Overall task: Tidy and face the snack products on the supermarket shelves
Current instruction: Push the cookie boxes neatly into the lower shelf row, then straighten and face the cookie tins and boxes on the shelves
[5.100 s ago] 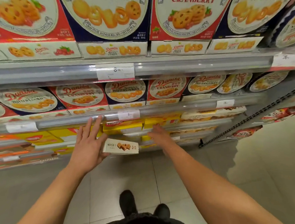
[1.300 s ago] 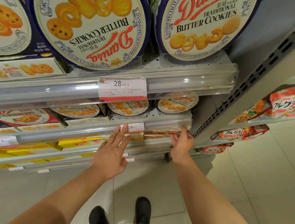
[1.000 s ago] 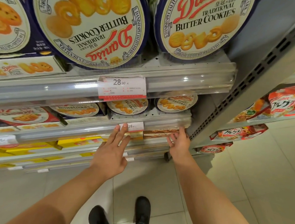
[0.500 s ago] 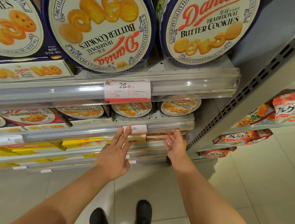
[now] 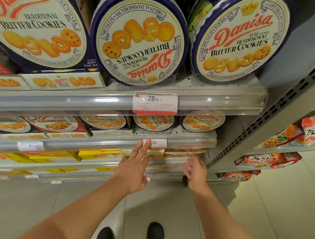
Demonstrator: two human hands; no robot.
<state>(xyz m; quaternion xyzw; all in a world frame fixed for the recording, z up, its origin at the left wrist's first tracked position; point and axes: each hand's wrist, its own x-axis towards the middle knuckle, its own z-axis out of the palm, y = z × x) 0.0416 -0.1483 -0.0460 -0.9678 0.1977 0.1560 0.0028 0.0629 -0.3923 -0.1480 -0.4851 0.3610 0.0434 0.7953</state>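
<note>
Round blue Danisa butter cookie tins stand on the top shelf; the middle tin (image 5: 139, 37) faces out upside down, the right tin (image 5: 241, 40) is upright. Smaller tins (image 5: 203, 122) sit on the shelf below. Beneath that shelf lie flat cream and brown biscuit boxes (image 5: 186, 152). My left hand (image 5: 133, 169) is stretched out with straight fingers, the fingertips reaching the 28 price tag (image 5: 157, 143) on the second shelf rail. My right hand (image 5: 195, 172) hovers open just in front of the biscuit boxes, holding nothing.
Yellow boxes (image 5: 97, 153) fill the lower shelves at the left. Red cranberry cookie boxes (image 5: 57, 124) stand on the second shelf. A grey upright (image 5: 261, 127) ends this bay; red cereal bags (image 5: 266, 160) fill the neighbouring shelves. Tiled floor and my shoes (image 5: 155, 233) are below.
My right hand has let go of the lower shelf edge and drawn back, open. My left hand stays near the price tag. The view has shifted right since the earliest frame.
</note>
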